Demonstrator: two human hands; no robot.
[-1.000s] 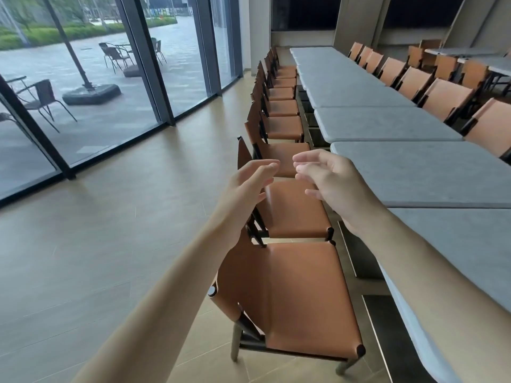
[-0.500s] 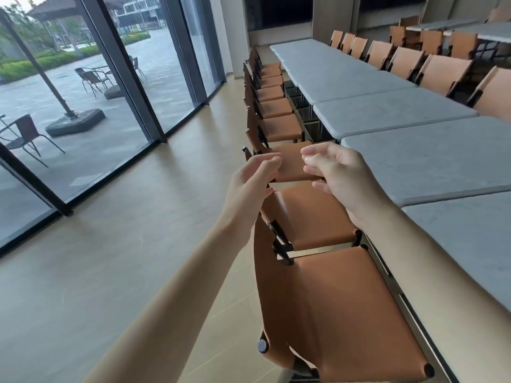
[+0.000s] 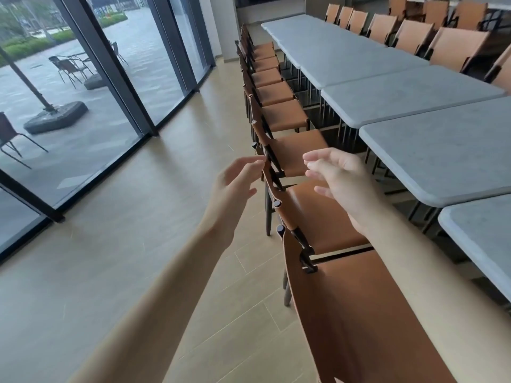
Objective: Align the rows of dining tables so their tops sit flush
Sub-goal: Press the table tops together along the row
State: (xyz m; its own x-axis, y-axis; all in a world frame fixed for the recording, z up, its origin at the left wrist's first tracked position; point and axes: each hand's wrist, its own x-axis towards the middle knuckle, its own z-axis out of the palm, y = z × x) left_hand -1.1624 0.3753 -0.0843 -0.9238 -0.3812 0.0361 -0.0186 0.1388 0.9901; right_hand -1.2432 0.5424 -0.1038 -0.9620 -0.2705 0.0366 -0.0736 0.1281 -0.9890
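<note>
Hands reach forward over the row of tan chairs (image 3: 287,114). The left hand (image 3: 235,183) hovers beside a chair back (image 3: 272,178), fingers loosely apart, holding nothing; whether they touch it I cannot tell. The right hand (image 3: 337,178) hangs above a seat (image 3: 318,214), fingers relaxed and spread. Grey benches (image 3: 409,92) run end to end at right, their edges stepped.

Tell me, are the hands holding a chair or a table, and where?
Nothing is held. The left hand and right hand hang in the air above the brown chairs, fingers loosely bent, away from the grey tables.
</note>
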